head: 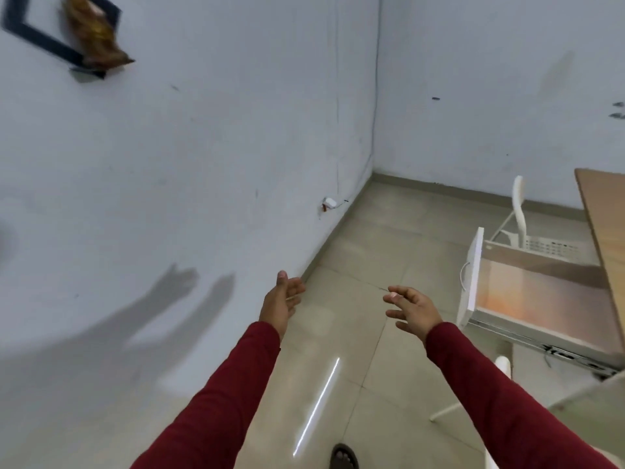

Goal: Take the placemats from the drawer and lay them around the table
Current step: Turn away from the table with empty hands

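Pale scuffed walls (203, 147), beige tiled floor (355, 265), framed picture (61, 32) upper left.

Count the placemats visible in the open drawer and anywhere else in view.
0. The open drawer on the right shows only its bare wooden bottom, though its far end is hidden under the tabletop. The left hand and right hand hold nothing.

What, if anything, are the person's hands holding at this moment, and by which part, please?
Nothing is held. The left hand and the right hand are both empty, fingers loosely spread in the air, apart from the open drawer.
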